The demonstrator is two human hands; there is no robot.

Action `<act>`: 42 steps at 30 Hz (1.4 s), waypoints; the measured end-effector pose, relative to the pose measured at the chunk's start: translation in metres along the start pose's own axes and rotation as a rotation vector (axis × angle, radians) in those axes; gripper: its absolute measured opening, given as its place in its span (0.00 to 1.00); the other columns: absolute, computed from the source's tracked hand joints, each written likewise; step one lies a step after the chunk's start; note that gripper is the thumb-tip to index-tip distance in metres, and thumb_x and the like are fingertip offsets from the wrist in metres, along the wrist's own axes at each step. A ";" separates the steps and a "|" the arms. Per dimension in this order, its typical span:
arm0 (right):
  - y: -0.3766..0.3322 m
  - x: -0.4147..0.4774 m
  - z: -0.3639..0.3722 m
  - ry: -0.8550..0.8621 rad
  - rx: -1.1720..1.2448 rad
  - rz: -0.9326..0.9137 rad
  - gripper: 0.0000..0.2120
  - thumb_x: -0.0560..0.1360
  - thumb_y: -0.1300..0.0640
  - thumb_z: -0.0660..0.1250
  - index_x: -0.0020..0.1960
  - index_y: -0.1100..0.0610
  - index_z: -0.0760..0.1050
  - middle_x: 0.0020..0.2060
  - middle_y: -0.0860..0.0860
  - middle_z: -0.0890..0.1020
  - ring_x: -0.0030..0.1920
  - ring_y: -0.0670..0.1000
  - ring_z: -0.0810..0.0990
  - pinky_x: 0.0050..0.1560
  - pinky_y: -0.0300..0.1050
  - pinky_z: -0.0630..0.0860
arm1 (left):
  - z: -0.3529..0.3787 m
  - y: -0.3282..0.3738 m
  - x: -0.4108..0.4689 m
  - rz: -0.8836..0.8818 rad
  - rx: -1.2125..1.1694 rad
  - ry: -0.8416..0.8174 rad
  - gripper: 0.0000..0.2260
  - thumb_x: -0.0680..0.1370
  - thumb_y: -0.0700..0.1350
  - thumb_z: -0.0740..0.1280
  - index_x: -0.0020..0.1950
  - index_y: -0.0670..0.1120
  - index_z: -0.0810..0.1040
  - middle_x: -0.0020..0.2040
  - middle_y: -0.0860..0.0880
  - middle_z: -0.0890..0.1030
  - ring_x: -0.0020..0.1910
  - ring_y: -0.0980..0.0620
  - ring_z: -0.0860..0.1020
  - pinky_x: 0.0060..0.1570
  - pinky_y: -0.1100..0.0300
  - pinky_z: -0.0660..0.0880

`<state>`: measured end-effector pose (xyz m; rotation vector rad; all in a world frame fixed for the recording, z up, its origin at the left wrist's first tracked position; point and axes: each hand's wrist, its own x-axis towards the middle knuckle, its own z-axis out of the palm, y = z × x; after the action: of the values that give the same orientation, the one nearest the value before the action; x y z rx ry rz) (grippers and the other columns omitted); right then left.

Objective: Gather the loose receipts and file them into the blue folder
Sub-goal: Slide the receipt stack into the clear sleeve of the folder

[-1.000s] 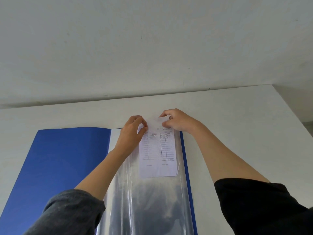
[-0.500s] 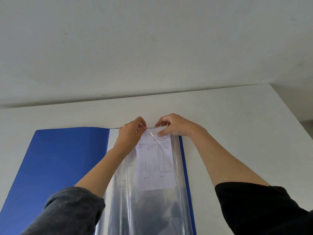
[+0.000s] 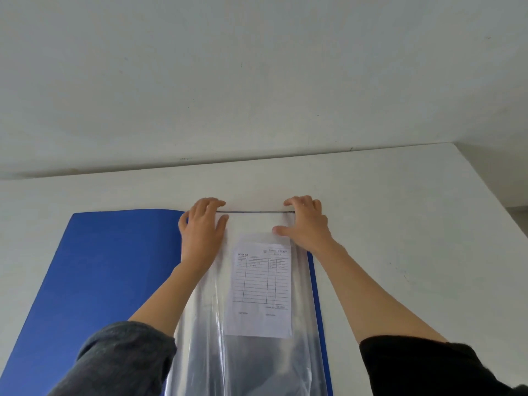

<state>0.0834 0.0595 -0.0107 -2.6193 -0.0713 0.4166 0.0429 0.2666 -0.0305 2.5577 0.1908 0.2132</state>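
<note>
Receipt (image 3: 261, 290) sits inside the clear sleeve (image 3: 248, 364) on the right half of the open blue folder (image 3: 114, 281). My left hand (image 3: 203, 227) and right hand (image 3: 308, 224) press flat on the sleeve's far edge, gripping nothing. This slip looks filed; next, fetching another receipt.

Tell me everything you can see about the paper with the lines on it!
The receipt is a white paper slip printed with a ruled table under the heading NOTA NO; the handwriting is too small to read. It lies flat, apparently inside the clear sleeve of the open blue folder, toward the sleeve's right side. The right hand rests its thumb by its top edge; the left hand presses the sleeve beside it.
</note>
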 end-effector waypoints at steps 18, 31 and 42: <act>-0.009 -0.027 0.032 0.113 0.188 0.581 0.35 0.65 0.53 0.75 0.64 0.61 0.61 0.62 0.57 0.64 0.64 0.57 0.62 0.57 0.48 0.66 | -0.015 -0.022 0.028 -0.118 0.286 -0.382 0.24 0.72 0.53 0.68 0.65 0.48 0.67 0.61 0.47 0.62 0.62 0.47 0.59 0.60 0.48 0.60; -0.015 -0.035 -0.068 0.611 0.978 0.212 0.08 0.73 0.58 0.68 0.48 0.57 0.70 0.40 0.51 0.76 0.40 0.51 0.78 0.41 0.48 0.79 | -0.077 0.075 0.065 0.148 -0.173 0.081 0.12 0.72 0.42 0.69 0.54 0.45 0.72 0.55 0.49 0.75 0.59 0.49 0.66 0.49 0.54 0.60; -0.044 -0.064 -0.163 0.797 1.082 -0.087 0.10 0.73 0.54 0.70 0.42 0.55 0.69 0.37 0.47 0.75 0.37 0.46 0.74 0.40 0.40 0.73 | -0.159 0.151 0.063 0.355 -0.280 0.324 0.13 0.73 0.46 0.69 0.55 0.45 0.74 0.53 0.48 0.75 0.59 0.49 0.65 0.54 0.52 0.64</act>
<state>0.0736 0.0161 0.1645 -1.5299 0.2386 -0.5175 0.0877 0.2356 0.1913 2.2475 -0.1664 0.7364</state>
